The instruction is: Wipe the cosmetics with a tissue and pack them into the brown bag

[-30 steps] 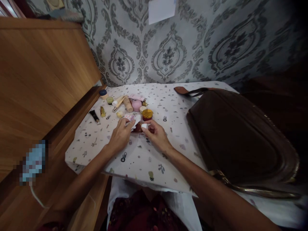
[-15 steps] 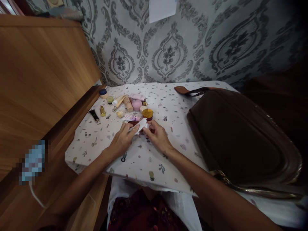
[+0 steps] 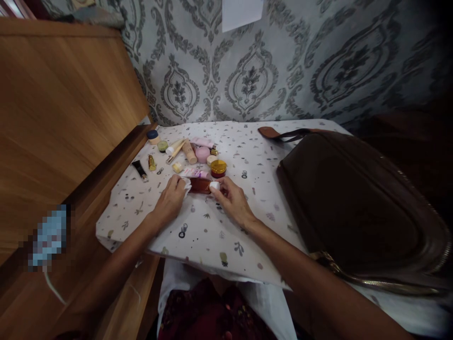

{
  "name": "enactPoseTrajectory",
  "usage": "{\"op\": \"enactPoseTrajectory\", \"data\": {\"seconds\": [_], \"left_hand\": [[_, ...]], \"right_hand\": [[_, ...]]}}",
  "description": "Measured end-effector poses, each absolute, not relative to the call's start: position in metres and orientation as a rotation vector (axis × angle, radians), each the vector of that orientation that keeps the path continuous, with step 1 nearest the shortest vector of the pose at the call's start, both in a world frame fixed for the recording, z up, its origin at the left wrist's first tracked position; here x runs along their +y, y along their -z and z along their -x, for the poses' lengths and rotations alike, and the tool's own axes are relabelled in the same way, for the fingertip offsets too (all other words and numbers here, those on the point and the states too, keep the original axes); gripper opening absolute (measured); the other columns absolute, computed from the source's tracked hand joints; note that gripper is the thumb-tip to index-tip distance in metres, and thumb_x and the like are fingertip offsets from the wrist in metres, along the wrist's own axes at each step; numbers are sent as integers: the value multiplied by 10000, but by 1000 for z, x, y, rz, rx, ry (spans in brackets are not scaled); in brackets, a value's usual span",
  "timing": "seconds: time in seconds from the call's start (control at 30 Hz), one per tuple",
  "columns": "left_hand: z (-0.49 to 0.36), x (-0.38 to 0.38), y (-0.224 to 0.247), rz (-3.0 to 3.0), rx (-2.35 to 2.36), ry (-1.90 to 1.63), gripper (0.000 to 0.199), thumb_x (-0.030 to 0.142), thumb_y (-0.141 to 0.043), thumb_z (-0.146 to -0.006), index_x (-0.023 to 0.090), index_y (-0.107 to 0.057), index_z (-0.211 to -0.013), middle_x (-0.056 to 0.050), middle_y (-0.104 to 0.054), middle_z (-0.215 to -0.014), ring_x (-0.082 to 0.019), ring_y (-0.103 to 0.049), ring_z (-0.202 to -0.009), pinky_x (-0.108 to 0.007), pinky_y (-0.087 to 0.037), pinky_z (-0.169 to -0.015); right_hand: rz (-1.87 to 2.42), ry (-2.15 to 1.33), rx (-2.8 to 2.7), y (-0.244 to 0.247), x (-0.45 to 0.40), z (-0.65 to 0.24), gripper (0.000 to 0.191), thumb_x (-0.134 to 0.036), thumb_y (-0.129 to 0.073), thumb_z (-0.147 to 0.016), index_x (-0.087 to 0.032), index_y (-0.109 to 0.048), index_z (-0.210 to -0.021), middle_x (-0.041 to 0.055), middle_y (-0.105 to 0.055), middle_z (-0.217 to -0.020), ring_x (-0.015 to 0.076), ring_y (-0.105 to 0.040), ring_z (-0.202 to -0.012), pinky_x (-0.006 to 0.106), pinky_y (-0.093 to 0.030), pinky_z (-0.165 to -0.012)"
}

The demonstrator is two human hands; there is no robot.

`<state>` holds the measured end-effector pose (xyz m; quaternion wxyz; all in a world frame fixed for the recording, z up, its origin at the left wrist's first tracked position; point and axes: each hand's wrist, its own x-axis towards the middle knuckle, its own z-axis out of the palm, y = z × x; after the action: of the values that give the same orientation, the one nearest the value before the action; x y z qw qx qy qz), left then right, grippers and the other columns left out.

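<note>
An amber-brown bottle [image 3: 200, 185] with a white cap [image 3: 214, 185] lies sideways between my hands, just above or on the patterned cloth. My right hand [image 3: 231, 200] is closed, its thumb and fingers pinching the cap end. At the bottle's other end my left hand [image 3: 169, 200] is closed on a white tissue [image 3: 186, 187], which touches the base; its fingers partly hide the tissue. Right behind the bottle are a pink and white tube [image 3: 194, 173] and a jar with a gold lid [image 3: 218, 167].
Several cosmetics crowd the back left, among them a pink round jar [image 3: 203, 154], a beige tube [image 3: 189, 152] and a black tube [image 3: 139, 170]. A large dark brown bag [image 3: 354, 203] fills the right side. Wooden furniture [image 3: 71, 85] borders the left, and a patterned wall stands behind.
My left hand has slid left with the tissue, from near the cap to the bottle's base, uncovering the amber body. The right hand stays at the cap.
</note>
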<state>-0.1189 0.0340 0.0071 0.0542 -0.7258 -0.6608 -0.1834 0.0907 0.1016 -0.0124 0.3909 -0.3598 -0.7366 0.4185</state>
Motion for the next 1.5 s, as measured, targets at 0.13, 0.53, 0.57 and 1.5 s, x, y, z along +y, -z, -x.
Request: {"op": "enactPoseTrajectory", "data": {"seconds": [0.13, 0.53, 0.57, 1.5], "left_hand": [[120, 44, -15, 2214, -2092, 564, 194, 228, -378, -997, 160, -556, -956, -124, -584, -1043, -250, -575, -983, -388, -495, -898], [132, 79, -8, 2324, -2169, 1099, 177, 241, -451, -950, 179, -565, -1070, -41, -670, -947, -193, -614, -866, -305, -480, -820], [131, 80, -7, 2324, -2158, 1124, 196, 211, -458, -931, 176, -578, -1081, -45, -680, -974, -194, -620, -888, -311, -484, -844], [92, 39, -51, 2594, -1645, 1015, 323, 98, -431, -928, 154, -621, -1183, -86, -706, -1139, -201, -656, -1052, -346, -522, -944]], "right_hand": [[903, -1055, -1874, 11, 101, -91, 308, -500, -522, -913, -200, -550, -974, 32, -659, -825, 192, -592, -721, 298, -426, -640], [733, -1161, -1804, 14, 104, -91, 289, -467, -568, -914, -201, -571, -1028, 25, -642, -843, 181, -583, -733, 302, -493, -661], [735, -1146, -1807, 14, 104, -91, 304, -461, -570, -916, -199, -589, -1071, 28, -652, -858, 177, -576, -725, 300, -492, -657], [775, -1147, -1700, -7, 101, -97, 449, -626, -651, -824, -202, -543, -725, -23, -515, -649, 133, -447, -617, 263, -358, -589]]}}
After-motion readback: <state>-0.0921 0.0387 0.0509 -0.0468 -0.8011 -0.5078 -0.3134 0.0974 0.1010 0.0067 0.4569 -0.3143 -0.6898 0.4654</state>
